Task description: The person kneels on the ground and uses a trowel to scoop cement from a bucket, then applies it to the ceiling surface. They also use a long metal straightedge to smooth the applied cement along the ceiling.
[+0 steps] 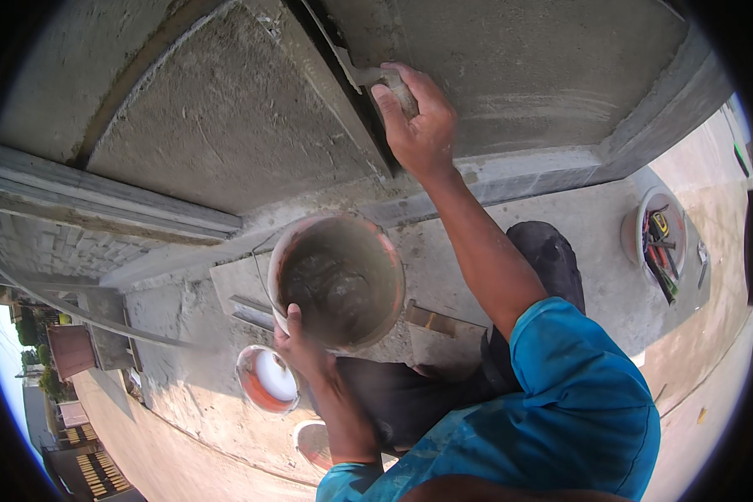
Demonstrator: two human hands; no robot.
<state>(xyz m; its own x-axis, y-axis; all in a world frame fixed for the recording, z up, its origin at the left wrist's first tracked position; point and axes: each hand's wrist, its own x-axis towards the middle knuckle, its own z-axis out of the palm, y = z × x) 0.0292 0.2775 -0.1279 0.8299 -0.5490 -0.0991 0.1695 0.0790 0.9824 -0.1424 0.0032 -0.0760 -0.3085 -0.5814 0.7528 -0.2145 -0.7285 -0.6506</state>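
Observation:
My left hand (304, 350) grips the near rim of a large orange bucket (284, 255), its thumb over the edge. Wet grey mortar (339, 289) coats the inside and lies in the bottom. Up at the wall, my right hand (425, 125) is closed around the mortar-crusted handle of a trowel (405, 92). The trowel's thin blade is seen almost edge-on, close to a dark recess beside a long straight strip (330, 88). Grey plaster (217, 125) covers the wall on both sides of the strip.
A small bucket (249, 386) with something white inside stands left of my leg, another bucket (311, 443) nearer. A tool-filled bucket (632, 230) is at the right. A wooden piece (433, 321) and a metal channel (249, 313) lie on the floor. A ledge (109, 201) juts out left.

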